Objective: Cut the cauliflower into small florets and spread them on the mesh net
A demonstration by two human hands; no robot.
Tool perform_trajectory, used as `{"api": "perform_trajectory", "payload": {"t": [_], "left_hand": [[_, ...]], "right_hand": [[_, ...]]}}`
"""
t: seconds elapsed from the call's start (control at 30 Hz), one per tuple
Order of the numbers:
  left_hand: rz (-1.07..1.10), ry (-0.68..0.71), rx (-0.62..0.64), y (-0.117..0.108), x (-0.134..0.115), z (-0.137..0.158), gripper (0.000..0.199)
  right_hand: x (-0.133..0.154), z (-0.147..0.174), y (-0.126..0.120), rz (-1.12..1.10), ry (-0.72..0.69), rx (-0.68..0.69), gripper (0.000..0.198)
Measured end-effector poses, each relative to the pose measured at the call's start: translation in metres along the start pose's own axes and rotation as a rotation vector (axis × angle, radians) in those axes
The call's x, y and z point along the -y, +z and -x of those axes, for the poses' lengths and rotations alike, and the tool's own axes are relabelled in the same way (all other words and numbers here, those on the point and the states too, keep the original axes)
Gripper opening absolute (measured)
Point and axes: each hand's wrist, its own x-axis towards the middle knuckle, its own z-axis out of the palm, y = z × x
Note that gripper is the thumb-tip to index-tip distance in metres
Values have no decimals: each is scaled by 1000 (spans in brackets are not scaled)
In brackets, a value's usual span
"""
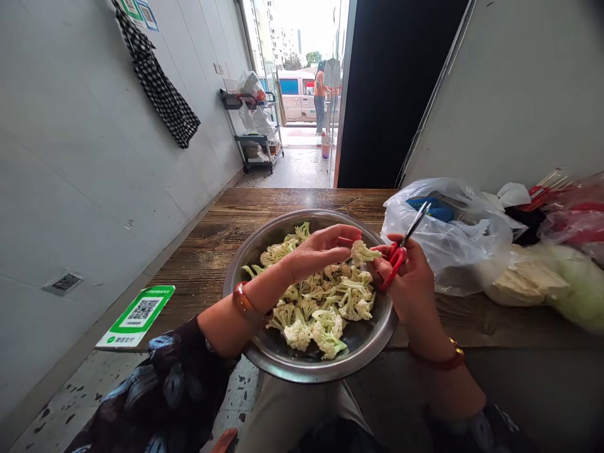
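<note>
My left hand (321,250) reaches over a steel bowl (309,375), its thumb and fingertips closed at the head of a small cauliflower floret (362,253). Red-handled scissors (399,258) sit in my right hand (415,277), blades pointing up and away to the right. The fingertips of that hand are at the floret's stem; whether they pinch it I cannot tell. Below both hands, many cut cauliflower florets (330,330) lie in the bowl, which stands at the table's near edge above my lap.
Right of the bowl, a clear plastic bag (453,245) stands on the wooden table (198,251), with more bagged items (528,277) beyond. A green QR code card (139,314) lies at the left corner. Past the table are a cart (252,135) and an open doorway with a person (319,94) outside.
</note>
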Motion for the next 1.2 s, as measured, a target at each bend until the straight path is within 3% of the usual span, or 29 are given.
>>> {"api": "perform_trajectory", "payload": {"t": [0.3, 0.6, 0.83, 1.2], "left_hand": [[-14, -94, 47, 7, 19, -2, 65], [-80, -37, -26, 13, 15, -2, 60], [-122, -61, -75, 18, 4, -1, 54], [49, -44, 8, 18, 12, -3, 50]], "right_hand": [[0, 2, -1, 29, -81, 28, 40], [0, 0, 3, 145, -113, 62, 45], [1, 1, 4, 175, -17, 49, 46], [3, 2, 2, 93, -1, 20, 49]]}}
